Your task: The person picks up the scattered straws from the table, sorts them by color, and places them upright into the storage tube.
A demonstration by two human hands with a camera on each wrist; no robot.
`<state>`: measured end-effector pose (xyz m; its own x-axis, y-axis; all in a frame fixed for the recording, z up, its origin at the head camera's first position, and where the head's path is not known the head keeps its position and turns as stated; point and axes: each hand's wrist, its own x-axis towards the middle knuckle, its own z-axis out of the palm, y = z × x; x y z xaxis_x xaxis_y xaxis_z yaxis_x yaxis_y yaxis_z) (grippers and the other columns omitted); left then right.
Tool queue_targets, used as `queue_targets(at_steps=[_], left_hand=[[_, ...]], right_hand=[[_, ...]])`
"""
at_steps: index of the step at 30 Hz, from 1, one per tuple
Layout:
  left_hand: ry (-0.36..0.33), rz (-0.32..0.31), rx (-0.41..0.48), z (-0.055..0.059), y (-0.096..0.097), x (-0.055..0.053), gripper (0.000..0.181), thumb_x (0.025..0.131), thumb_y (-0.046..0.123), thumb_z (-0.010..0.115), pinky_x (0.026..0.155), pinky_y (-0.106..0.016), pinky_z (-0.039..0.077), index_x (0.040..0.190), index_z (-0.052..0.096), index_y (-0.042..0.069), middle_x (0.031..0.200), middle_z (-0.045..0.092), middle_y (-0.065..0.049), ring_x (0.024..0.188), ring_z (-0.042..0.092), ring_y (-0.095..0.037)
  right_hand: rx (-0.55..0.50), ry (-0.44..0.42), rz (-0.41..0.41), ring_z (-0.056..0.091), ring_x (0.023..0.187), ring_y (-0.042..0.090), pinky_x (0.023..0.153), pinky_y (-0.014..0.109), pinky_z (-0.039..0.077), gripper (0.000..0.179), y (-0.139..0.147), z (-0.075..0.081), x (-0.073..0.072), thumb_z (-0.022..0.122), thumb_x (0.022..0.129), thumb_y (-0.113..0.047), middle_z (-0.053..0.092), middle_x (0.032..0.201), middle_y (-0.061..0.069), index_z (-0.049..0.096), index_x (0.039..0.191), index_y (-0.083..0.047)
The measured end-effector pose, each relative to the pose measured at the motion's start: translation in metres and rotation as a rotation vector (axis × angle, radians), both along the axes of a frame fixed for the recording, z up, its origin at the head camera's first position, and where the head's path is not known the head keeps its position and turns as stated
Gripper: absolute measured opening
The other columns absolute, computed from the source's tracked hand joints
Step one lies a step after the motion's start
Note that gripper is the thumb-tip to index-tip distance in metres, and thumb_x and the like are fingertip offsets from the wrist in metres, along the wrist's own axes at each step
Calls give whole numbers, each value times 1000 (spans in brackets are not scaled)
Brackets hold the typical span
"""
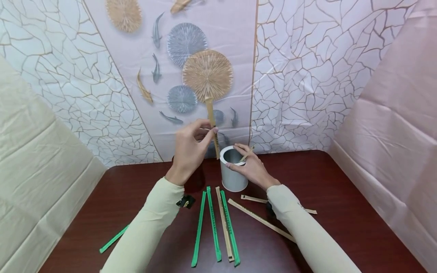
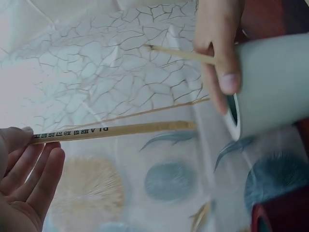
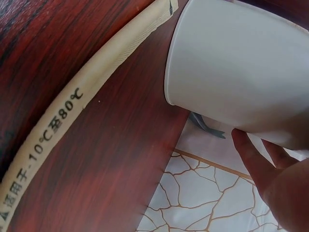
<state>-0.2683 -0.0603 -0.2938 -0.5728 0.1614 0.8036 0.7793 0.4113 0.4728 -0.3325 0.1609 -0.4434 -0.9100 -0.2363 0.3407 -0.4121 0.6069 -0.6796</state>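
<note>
My left hand pinches a tan paper-wrapped straw between thumb and fingers, raised just left of a light grey can. Dark printing runs along the straw's wrapper, and its lower end hangs near the can's white rim. Standing upright on the table, the can is gripped at its rim by my right hand, thumb on the near side and fingers on the far side. Another tan straw sticks out of the can's mouth beside the right fingers; its lower part is hidden inside.
Green-wrapped straws and a tan one lie in front of the can. More tan straws lie under the right forearm, and a green one beside the left sleeve. A dark red container stands behind the left wrist.
</note>
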Motion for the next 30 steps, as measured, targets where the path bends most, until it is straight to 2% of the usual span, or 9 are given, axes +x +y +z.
queue_targets(at_steps=[3, 6, 10, 14, 19, 23, 26, 30], left_hand=[[-45, -15, 21, -10, 10, -11, 14, 99, 10, 76, 77, -34, 64, 110, 74, 1, 100, 77, -13, 87, 79, -23], [-99, 2, 2, -22, 17, -23, 16, 100, 12, 75, 77, -34, 64, 113, 73, 1, 102, 78, -13, 89, 79, -23], [-199, 70, -44, -41, 21, -37, 16, 100, 13, 75, 78, -36, 64, 111, 73, 2, 101, 79, -12, 90, 79, -23], [-313, 120, -76, -61, 22, -44, 14, 100, 15, 76, 81, -40, 63, 109, 74, 4, 99, 80, -10, 92, 78, -22], [-446, 147, -82, -88, 24, -45, 13, 100, 20, 75, 84, -43, 61, 106, 77, 8, 102, 80, -9, 96, 76, -23], [-552, 165, -48, -104, 24, -42, 24, 99, 24, 77, 88, -45, 60, 115, 77, 6, 114, 73, -13, 107, 70, -30], [-594, 166, -22, -109, 22, -39, 34, 99, 27, 76, 91, -46, 59, 124, 73, 5, 121, 67, -16, 113, 67, -32], [-632, 143, 32, -108, 17, -28, 42, 100, 31, 75, 94, -47, 57, 133, 66, 6, 128, 66, -15, 118, 66, -31]], right_hand=[[-2, 1, -6, 49, 143, 34, 105, 56, 50, 87, 1, 0, 1, 76, 91, -59, 38, 165, 0, 48, 160, -16], [-11, 2, -14, 49, 143, 34, 106, 56, 49, 86, 1, 1, 1, 77, 91, -58, 39, 165, -1, 48, 160, -15], [-21, -16, -4, 48, 143, 33, 107, 55, 48, 88, -2, 2, 2, 77, 90, -60, 38, 165, -2, 47, 161, -16], [-26, -28, 16, 47, 145, 32, 108, 55, 48, 90, -6, 1, 1, 75, 91, -63, 37, 166, -2, 46, 161, -16], [-37, -29, 12, 46, 146, 34, 109, 57, 47, 89, -6, -2, 3, 77, 92, -58, 37, 166, 0, 46, 161, -13], [-36, -27, 10, 45, 147, 34, 109, 58, 46, 88, -6, -2, 4, 77, 92, -58, 37, 166, 0, 46, 161, -14], [-36, -18, 6, 46, 145, 34, 107, 57, 48, 86, -5, -1, 4, 76, 92, -58, 38, 165, 0, 47, 161, -15], [-27, -3, -5, 49, 143, 33, 105, 55, 50, 86, 0, 0, 3, 77, 92, -57, 39, 165, 0, 48, 160, -14]])
